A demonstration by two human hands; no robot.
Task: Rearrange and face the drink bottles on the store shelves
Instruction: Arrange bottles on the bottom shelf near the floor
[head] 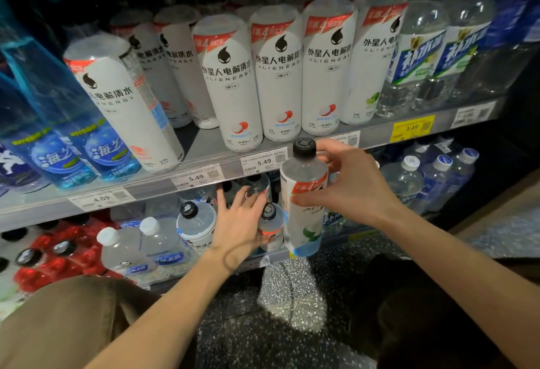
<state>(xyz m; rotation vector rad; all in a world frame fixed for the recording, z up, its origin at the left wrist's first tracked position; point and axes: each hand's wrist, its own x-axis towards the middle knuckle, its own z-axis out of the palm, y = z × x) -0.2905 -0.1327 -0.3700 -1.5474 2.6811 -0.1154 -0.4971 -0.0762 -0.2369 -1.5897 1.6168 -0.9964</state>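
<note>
Held bottle: a white-labelled bottle [304, 208] with a black cap is held upright in front of the lower shelf [274, 257], clear of it, just below the price rail [204, 177].
Right hand: the right hand [350, 184] is curled round the bottle's shoulder, thumb across the red band, fingers behind.
Left hand: the left hand [238, 222] is reached into the lower shelf with fingers spread; its fingertips are laid against a short black-capped bottle [270, 224]. A closed grip is not shown.
Handling, judged: the bottle appears full, so moderate weight is expected; the plastic wall is stiff enough, the film label smooth and possibly slippery. A hold at mid-body is advised over the neck.
Count, upper shelf: five white bottles are counted in the front row [280, 76], with two set further back; the leftmost [122, 105] is tilted.
Count, clear bottles at right: two with blue labels [438, 56] are plainly seen.
Count, lower shelf: not reliably countable; partly hidden.
</note>
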